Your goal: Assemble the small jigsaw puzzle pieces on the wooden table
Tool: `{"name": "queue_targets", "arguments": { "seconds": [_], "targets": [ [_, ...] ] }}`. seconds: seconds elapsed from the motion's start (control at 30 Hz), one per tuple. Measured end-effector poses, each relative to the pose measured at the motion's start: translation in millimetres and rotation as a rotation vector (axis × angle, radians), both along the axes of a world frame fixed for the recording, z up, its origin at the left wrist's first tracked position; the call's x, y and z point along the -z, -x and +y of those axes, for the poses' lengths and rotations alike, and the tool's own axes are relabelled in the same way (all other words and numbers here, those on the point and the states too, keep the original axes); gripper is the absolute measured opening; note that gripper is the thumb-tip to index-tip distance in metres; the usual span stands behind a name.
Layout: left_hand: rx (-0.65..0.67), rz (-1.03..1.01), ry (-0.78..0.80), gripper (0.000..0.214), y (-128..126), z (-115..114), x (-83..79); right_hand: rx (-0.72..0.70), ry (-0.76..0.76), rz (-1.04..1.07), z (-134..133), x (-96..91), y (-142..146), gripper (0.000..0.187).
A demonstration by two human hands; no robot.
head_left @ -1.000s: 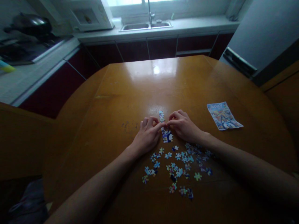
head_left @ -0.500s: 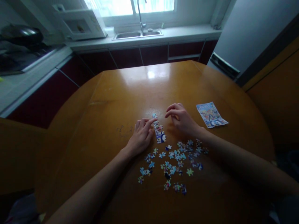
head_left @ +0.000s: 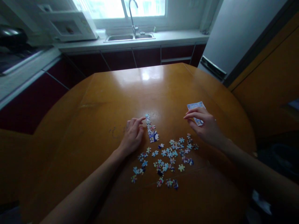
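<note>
A narrow strip of joined jigsaw pieces (head_left: 150,128) lies on the table, with blue and white parts at its near end. My left hand (head_left: 132,137) rests just left of it, index finger stretched to the strip's upper left edge and the other fingers loosely bent. Over the small printed picture sheet (head_left: 195,106) hovers my right hand (head_left: 205,126), fingers loosely curved and apart, nothing visible in them; it hides much of the sheet. Loose jigsaw pieces (head_left: 169,152) lie scattered below and between both hands.
The wooden table (head_left: 112,96) has rounded sides. Beyond it stand a counter with a double sink (head_left: 120,37), a tap, and a white microwave (head_left: 70,26). A fridge (head_left: 233,37) is at the right, a stove with a dark pan (head_left: 12,35) at the left.
My right hand has moved right, from beside the strip to over the picture sheet. My left hand stays by the strip, its index finger now at the edge. The camera view has shifted slightly right.
</note>
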State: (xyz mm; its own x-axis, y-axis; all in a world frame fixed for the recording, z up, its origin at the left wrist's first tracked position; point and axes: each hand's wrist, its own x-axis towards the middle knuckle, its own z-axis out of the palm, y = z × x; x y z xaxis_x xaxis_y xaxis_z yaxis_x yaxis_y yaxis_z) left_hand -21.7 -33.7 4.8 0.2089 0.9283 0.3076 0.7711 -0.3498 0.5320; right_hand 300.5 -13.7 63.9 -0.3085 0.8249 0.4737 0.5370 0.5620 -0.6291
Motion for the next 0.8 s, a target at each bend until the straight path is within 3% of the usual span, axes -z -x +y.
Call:
{"name": "queue_targets", "arguments": {
  "seconds": [0.17,0.3,0.53,0.8],
  "targets": [
    [-0.003,0.008,-0.006,0.038,-1,1,0.4,-0.095,0.102,-0.101,-44,13.6,-16,0.012],
    [-0.001,0.005,-0.006,0.037,-1,0,0.9,-0.092,0.155,-0.136,-65,22.1,-20,0.014],
    [0.005,-0.006,-0.011,0.038,-1,0,2.3,-0.114,0.125,-0.154,-74,29.2,-12,0.013],
    [0.007,-0.007,-0.014,0.038,-2,0,2.8,-0.316,0.149,-0.239,-86,32.0,14,0.016]
  ]
}}
